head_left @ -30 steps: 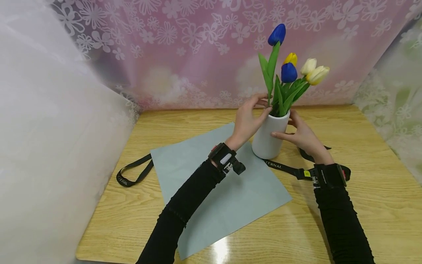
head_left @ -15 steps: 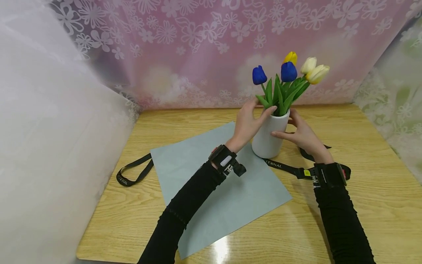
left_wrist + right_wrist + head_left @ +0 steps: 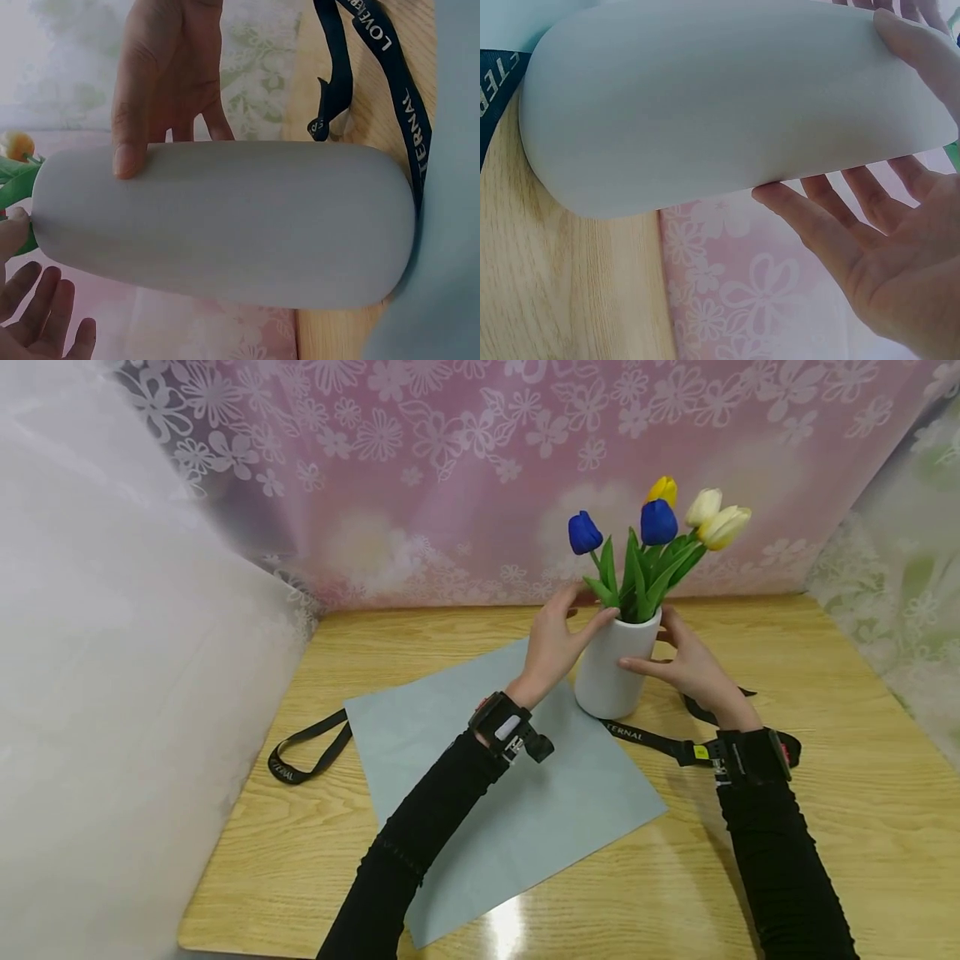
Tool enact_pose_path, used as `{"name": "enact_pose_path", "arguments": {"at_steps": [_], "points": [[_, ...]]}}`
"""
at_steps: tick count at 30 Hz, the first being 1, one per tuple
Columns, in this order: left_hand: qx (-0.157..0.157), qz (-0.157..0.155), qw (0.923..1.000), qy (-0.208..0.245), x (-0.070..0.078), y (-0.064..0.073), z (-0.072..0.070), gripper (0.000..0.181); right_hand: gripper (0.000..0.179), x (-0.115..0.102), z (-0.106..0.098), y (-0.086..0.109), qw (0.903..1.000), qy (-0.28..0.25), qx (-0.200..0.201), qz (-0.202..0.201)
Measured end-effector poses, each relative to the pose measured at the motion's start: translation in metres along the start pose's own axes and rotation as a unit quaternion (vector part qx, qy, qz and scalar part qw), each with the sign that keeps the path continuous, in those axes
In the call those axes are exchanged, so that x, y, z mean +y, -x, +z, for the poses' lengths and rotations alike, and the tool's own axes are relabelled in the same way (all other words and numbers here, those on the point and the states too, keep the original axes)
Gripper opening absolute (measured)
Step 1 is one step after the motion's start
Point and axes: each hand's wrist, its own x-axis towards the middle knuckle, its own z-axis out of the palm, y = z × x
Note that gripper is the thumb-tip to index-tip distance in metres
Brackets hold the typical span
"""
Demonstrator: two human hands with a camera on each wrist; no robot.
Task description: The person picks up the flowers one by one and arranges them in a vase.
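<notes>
A white vase (image 3: 613, 668) stands upright at the back right of the table, holding artificial tulips. My right hand (image 3: 690, 672) grips its right side, with the thumb (image 3: 131, 150) in front and the fingertips (image 3: 776, 189) against the wall. At the rim's left is my left hand (image 3: 558, 639), fingers spread loosely and thumb at the vase mouth beside the green leaves (image 3: 606, 578). A blue tulip (image 3: 584, 532) leans left above that hand. Another blue tulip (image 3: 658, 522), a yellow tulip (image 3: 663, 490) and two white tulips (image 3: 723, 528) stand in the middle and right.
A grey-blue sheet (image 3: 525, 827) lies askew on the wooden table (image 3: 840, 827), its corner by the vase base. A black printed strap (image 3: 645, 737) runs right of the vase, and a strap loop (image 3: 300, 768) lies left of the sheet. A pink floral curtain (image 3: 450, 527) hangs behind.
The left blue tulip, pinched by the left hand and held high, has gone down into the vase and now leans left. The left hand has eased back slightly; the right hand keeps its grip.
</notes>
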Motion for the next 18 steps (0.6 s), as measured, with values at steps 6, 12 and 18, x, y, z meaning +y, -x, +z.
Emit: {"name": "enact_pose_path", "arguments": {"at_steps": [6,12,18], "points": [[-0.010,-0.002,0.9999,-0.003,-0.006,0.003,0.000,0.041,0.098,0.004,-0.006,0.002,0.9999,0.007,0.002,0.012],[-0.002,-0.009,1.0000,-0.002,-0.011,0.009,-0.003,0.031,0.099,0.010,-0.012,0.005,0.9996,0.001,0.003,0.027],[0.003,-0.008,1.0000,0.003,-0.016,0.014,-0.007,0.022,0.096,0.014,-0.017,0.010,0.9995,0.004,0.013,0.028]]}}
